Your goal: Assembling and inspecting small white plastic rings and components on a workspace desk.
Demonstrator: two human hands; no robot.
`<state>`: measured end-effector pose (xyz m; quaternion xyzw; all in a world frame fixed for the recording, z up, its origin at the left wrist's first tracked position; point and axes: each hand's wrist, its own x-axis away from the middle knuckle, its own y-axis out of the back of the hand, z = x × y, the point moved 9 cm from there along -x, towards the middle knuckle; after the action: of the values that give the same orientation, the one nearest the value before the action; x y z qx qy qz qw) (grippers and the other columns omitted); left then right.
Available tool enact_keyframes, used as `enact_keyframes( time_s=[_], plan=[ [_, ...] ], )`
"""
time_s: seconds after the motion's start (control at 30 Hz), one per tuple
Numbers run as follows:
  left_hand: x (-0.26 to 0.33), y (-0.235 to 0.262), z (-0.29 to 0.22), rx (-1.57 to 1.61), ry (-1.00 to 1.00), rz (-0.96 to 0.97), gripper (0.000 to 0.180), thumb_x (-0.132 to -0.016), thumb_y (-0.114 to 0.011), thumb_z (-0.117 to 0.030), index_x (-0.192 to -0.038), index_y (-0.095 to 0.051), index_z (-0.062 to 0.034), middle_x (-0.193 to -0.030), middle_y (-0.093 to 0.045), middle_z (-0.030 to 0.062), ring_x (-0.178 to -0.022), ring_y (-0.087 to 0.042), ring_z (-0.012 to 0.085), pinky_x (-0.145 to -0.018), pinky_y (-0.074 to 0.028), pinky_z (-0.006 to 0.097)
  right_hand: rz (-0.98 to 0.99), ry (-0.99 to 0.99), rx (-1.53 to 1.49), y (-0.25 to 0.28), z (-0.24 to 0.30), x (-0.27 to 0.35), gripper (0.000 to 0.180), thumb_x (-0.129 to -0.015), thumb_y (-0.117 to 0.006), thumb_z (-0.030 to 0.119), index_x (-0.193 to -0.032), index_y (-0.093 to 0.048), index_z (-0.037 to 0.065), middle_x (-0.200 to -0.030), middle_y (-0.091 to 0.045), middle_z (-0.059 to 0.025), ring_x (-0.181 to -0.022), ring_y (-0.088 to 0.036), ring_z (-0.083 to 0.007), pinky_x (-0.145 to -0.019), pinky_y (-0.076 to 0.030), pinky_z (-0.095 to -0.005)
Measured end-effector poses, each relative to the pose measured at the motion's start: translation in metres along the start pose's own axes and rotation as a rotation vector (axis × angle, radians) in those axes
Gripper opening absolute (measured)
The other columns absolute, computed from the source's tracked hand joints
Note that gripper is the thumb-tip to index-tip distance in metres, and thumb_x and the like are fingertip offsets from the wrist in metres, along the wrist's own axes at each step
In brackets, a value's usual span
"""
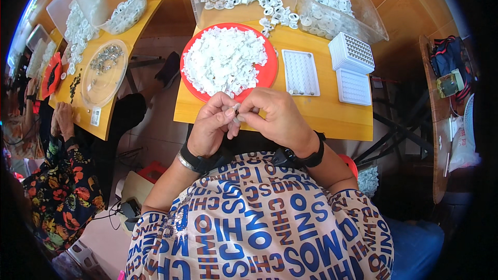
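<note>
My left hand [212, 124] and my right hand [275, 116] meet at the near edge of a small wooden table [332, 116], fingertips pinched together on a small white and metal part [236, 110]. Just beyond them a red round tray [267, 72] holds a heap of small white plastic pieces [223, 59]. A white gridded tray [300, 71] with a few small parts along its near row lies right of the red tray. Both wrists wear dark bands.
Two more white grid trays [353, 54] lie at the table's right. Clear bins [337, 10] of white ring parts stand at the back. On the left, another person in a flowered sleeve [62, 176] works at a second table [104, 124] with a clear plate.
</note>
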<state>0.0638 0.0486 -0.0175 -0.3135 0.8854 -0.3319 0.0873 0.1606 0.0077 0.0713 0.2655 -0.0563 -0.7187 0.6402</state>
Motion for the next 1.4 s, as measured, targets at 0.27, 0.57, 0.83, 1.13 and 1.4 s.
enact_keyframes(
  time_s=[0.27, 0.57, 0.83, 1.13, 1.4],
  plan=[
    [-0.001, -0.002, -0.004, 0.072, -0.04, 0.021, 0.02, -0.092, -0.058, -0.023, -0.099, -0.052, -0.0053, -0.082, -0.059, 0.008, -0.061, -0.055, 0.0137, -0.051, -0.041, 0.023, -0.02, 0.022, 0.044, 0.0, -0.001, -0.001, 0.005, -0.079, -0.065, 0.003, -0.081, -0.062, 0.001, -0.074, -0.062, -0.012, -0.067, -0.062, -0.0275, -0.059, -0.048, -0.0331],
    [-0.002, -0.003, -0.007, 0.132, -0.067, 0.011, 0.018, -0.093, -0.057, -0.022, -0.097, -0.051, -0.005, -0.087, -0.061, 0.0079, -0.061, -0.054, 0.0132, -0.053, -0.042, 0.022, -0.103, 0.208, 0.195, -0.005, 0.007, 0.0, 0.005, -0.08, -0.064, 0.004, -0.084, -0.062, 0.003, -0.073, -0.058, -0.0099, -0.067, -0.058, -0.0278, -0.058, -0.047, -0.0364],
    [-0.001, 0.003, -0.005, 0.162, -0.098, -0.044, 0.014, -0.095, -0.053, -0.02, -0.097, -0.051, -0.0062, -0.081, -0.06, 0.0067, -0.062, -0.055, 0.0122, -0.055, -0.043, 0.022, -0.134, 0.207, 0.195, -0.01, 0.0, 0.003, 0.008, -0.08, -0.065, -0.002, -0.087, -0.063, 0.001, -0.08, -0.06, -0.0094, -0.071, -0.062, -0.0218, -0.062, -0.048, -0.0295],
    [0.0, 0.002, -0.006, 0.095, -0.122, -0.06, 0.018, -0.095, -0.054, -0.022, -0.1, -0.049, -0.0057, -0.083, -0.059, 0.0062, -0.066, -0.057, 0.0132, -0.056, -0.045, 0.024, -0.158, -0.101, -0.334, -0.014, -0.035, 0.006, 0.008, -0.081, -0.067, -0.001, -0.088, -0.065, -0.001, -0.084, -0.06, -0.0072, -0.07, -0.062, -0.0122, -0.061, -0.05, -0.0239],
    [0.001, 0.001, -0.008, 0.067, -0.133, -0.049, 0.02, -0.094, -0.056, -0.024, -0.1, -0.049, -0.0057, -0.083, -0.059, 0.0057, -0.066, -0.057, 0.013, -0.057, -0.045, 0.024, -0.143, -0.243, -0.555, -0.022, -0.045, 0.009, 0.01, -0.082, -0.066, -0.002, -0.086, -0.056, -0.001, -0.081, -0.064, -0.0069, -0.07, -0.064, -0.0102, -0.06, -0.052, -0.0231]
  ],
)
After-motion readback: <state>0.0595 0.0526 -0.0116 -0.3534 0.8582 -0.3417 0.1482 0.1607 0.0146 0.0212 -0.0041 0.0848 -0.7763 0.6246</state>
